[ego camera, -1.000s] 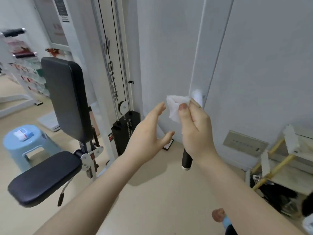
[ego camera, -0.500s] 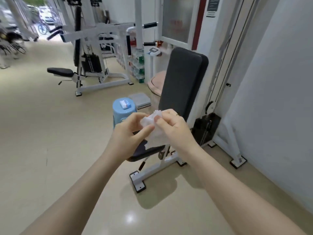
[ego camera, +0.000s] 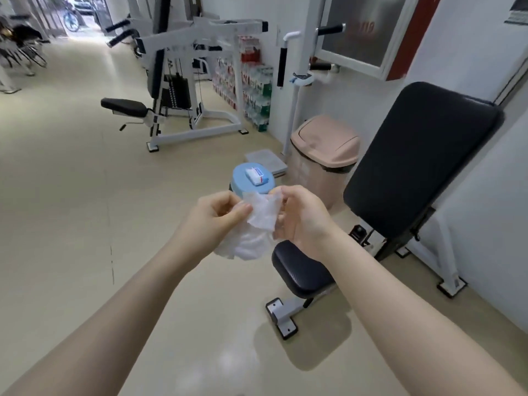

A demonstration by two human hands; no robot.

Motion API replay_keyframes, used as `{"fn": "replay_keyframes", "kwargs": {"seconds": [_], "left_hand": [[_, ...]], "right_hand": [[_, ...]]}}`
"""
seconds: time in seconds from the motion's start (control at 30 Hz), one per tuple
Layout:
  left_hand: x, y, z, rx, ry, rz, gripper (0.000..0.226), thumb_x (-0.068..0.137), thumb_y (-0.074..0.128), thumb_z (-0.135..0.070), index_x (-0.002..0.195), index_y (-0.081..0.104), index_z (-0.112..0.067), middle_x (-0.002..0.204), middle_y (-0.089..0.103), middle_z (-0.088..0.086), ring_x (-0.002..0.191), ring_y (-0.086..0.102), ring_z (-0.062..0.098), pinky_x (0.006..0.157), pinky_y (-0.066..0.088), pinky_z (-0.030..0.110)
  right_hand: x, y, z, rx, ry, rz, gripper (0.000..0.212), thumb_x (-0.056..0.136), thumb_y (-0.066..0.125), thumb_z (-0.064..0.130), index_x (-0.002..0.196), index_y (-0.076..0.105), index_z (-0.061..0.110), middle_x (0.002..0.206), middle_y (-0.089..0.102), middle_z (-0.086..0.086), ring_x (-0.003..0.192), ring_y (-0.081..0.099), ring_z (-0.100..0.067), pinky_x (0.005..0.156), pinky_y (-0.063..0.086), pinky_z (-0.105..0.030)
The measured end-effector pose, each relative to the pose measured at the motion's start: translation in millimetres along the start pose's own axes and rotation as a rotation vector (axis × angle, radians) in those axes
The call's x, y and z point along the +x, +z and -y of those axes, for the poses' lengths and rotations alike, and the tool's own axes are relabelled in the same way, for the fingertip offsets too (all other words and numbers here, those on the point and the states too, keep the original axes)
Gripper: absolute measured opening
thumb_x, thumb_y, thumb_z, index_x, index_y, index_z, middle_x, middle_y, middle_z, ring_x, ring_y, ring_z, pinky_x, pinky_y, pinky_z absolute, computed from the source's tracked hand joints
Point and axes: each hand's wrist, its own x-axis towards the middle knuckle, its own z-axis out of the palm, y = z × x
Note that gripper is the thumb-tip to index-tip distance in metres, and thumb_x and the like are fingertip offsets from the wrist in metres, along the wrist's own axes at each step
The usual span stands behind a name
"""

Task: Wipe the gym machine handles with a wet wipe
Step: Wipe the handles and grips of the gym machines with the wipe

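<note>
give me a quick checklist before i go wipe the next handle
1. Wipe held by both hands: ok, left hand and right hand each pinch it.
2. Wipe spread flat for a clean face: not ok, it hangs bunched between the hands.
3. Wipe still wet: cannot tell.
4. A handle within reach: not ok, the black handles sit up by the wall, past the bin.
5. Spare wipes nearby: ok, a pack lies on the blue stool.
6. Floor path clear: ok, apart from the bench at the right.
</note>
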Motion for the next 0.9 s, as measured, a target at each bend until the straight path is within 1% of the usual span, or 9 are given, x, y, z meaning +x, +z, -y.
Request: {"fn": "replay_keyframes", "kwargs": {"seconds": [0.1, 0.17, 0.23, 0.37, 0.47, 0.57, 0.63, 0.77, 0.9], "left_hand": [[49.7, -31.8, 29.7, -0.015, -0.01, 0.034, 0.021, 0.089, 0.06, -0.018, 0.069, 0.058, -0.009, 0.063, 0.058, 0.002, 0.053, 0.052, 0.014, 0.043, 0.046, 0.028], [88.0, -53.8, 51.5, -0.014, 0.015, 0.074, 0.019, 0.087, 0.062, -0.016, 0.07, 0.059, -0.009, 0.064, 0.06, 0.0, 0.056, 0.051, 0.011, 0.051, 0.043, 0.025], [132.5, -78.9, 73.4, 0.015, 0.024, 0.108, 0.017, 0.086, 0.063, -0.016, 0.074, 0.06, -0.004, 0.068, 0.061, 0.002, 0.06, 0.051, 0.011, 0.056, 0.039, 0.025], [229.8, -146.3, 98.4, 0.05, -0.027, 0.177, 0.015, 0.085, 0.064, -0.018, 0.072, 0.063, -0.011, 0.064, 0.061, -0.001, 0.056, 0.052, 0.009, 0.051, 0.039, 0.02], [295.7, -204.8, 110.4, 0.125, -0.079, 0.232, 0.016, 0.082, 0.068, -0.023, 0.068, 0.064, -0.016, 0.053, 0.056, -0.009, 0.048, 0.049, 0.006, 0.043, 0.037, 0.016], [356.6, -266.8, 130.1, 0.273, -0.143, 0.344, 0.034, 0.069, 0.075, -0.041, 0.072, 0.065, -0.009, 0.055, 0.048, -0.006, 0.051, 0.043, 0.008, 0.049, 0.034, 0.022], [394.0, -304.1, 146.2, 0.369, -0.159, 0.448, 0.05, 0.054, 0.07, -0.053, 0.071, 0.063, -0.007, 0.06, 0.046, -0.002, 0.058, 0.041, 0.012, 0.058, 0.031, 0.028], [470.1, -366.8, 181.2, 0.136, -0.196, 0.439, 0.015, 0.062, 0.07, -0.033, 0.06, 0.064, -0.019, 0.06, 0.057, -0.007, 0.06, 0.05, 0.006, 0.06, 0.038, 0.02], [558.2, -435.8, 217.7, 0.054, -0.18, 0.434, 0.014, 0.067, 0.071, -0.027, 0.057, 0.063, -0.022, 0.06, 0.06, -0.007, 0.059, 0.055, 0.006, 0.054, 0.042, 0.013]], "right_hand": [[68.3, 9.5, -6.3, -0.139, 0.009, 0.038, 0.036, 0.089, 0.052, 0.041, 0.094, 0.059, 0.006, 0.079, 0.063, -0.004, 0.055, 0.06, -0.011, 0.046, 0.045, -0.018], [119.3, 14.4, -10.8, -0.208, -0.003, 0.065, 0.028, 0.078, 0.06, 0.032, 0.091, 0.054, 0.009, 0.079, 0.054, -0.006, 0.057, 0.054, -0.011, 0.048, 0.041, -0.018], [174.5, 18.5, -12.0, -0.189, 0.005, 0.117, 0.008, 0.073, 0.053, 0.015, 0.081, 0.05, 0.014, 0.08, 0.048, -0.006, 0.062, 0.047, -0.014, 0.051, 0.038, -0.02], [284.7, 27.9, 5.4, -0.178, 0.112, 0.271, 0.051, 0.067, 0.04, -0.004, 0.114, 0.055, 0.009, 0.102, 0.057, -0.014, 0.085, 0.056, -0.023, 0.068, 0.049, -0.026], [360.1, 42.6, 31.0, -0.291, 0.175, 0.406, 0.062, 0.068, 0.039, -0.013, 0.126, 0.05, 0.005, 0.103, 0.063, -0.009, 0.088, 0.062, -0.02, 0.07, 0.052, -0.022], [433.4, 62.3, 52.7, -0.404, 0.19, 0.433, 0.051, 0.075, 0.045, -0.016, 0.118, 0.055, 0.008, 0.089, 0.066, 0.003, 0.08, 0.064, -0.011, 0.069, 0.051, -0.02], [483.2, 76.9, 58.5, -0.486, 0.17, 0.415, 0.047, 0.07, 0.046, -0.014, 0.107, 0.06, 0.012, 0.091, 0.063, -0.001, 0.081, 0.061, -0.012, 0.071, 0.049, -0.022], [588.9, 108.2, 60.8, -0.583, 0.16, 0.361, 0.045, 0.058, 0.039, -0.005, 0.093, 0.062, 0.012, 0.089, 0.062, -0.007, 0.08, 0.058, -0.02, 0.068, 0.045, -0.028], [706.6, 149.2, 63.2, -0.582, 0.171, 0.351, 0.03, 0.069, 0.048, 0.019, 0.094, 0.064, 0.013, 0.091, 0.062, -0.003, 0.087, 0.054, -0.021, 0.08, 0.04, -0.033]]}}
